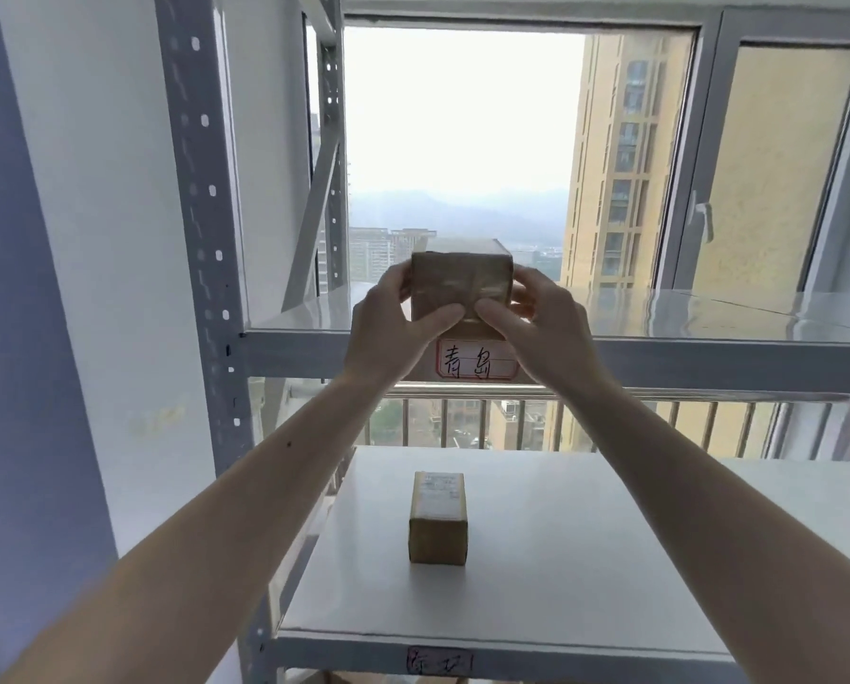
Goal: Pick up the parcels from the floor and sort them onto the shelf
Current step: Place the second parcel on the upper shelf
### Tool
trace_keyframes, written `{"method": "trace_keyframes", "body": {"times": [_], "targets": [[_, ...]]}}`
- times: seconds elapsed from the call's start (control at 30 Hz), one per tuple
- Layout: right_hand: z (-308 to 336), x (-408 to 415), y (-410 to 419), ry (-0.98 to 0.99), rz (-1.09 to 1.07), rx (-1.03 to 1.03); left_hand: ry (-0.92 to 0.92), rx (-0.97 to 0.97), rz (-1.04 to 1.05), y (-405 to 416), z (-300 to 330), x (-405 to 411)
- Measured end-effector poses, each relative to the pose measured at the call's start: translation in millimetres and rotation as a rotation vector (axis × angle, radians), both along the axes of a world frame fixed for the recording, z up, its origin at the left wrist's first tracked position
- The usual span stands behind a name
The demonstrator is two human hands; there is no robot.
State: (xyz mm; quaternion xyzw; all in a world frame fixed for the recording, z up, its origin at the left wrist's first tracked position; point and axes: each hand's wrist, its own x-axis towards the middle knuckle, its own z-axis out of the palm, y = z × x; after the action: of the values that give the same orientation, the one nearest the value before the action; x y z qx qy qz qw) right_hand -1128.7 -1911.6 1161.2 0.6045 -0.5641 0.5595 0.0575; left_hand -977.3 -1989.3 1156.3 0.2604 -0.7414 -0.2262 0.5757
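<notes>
A small brown taped parcel (460,283) is held at the front edge of the upper shelf board (709,313), just above a handwritten label (477,363) on the shelf's front beam. My left hand (388,328) grips its left side and my right hand (536,323) its right side, thumbs pressed on its near face. A second brown parcel (438,518) with a white shipping label on top stands on the lower shelf board (586,560), directly below.
The grey metal shelf upright (201,239) rises on the left beside a white wall. Behind the shelf is a window with a railing (610,417) and a handle (704,222). Another label (440,661) marks the lower beam.
</notes>
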Motion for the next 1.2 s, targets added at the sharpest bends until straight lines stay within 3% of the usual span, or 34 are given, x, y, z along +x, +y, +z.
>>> {"method": "trace_keyframes", "body": {"times": [0.27,0.43,0.63,1.2], "targets": [[8,-10,-12,0.073,-0.003,0.068,-0.153,-0.019,0.082,-14,7,-5],[12,-9,-19,0.059,0.008,0.123,-0.157,0.049,0.066,-19,13,-3],[18,-18,-22,0.031,0.005,0.222,-0.289,0.167,0.030,-27,23,5],[27,-26,-30,0.156,-0.038,0.173,-0.447,0.073,0.073,-47,32,-7]]}}
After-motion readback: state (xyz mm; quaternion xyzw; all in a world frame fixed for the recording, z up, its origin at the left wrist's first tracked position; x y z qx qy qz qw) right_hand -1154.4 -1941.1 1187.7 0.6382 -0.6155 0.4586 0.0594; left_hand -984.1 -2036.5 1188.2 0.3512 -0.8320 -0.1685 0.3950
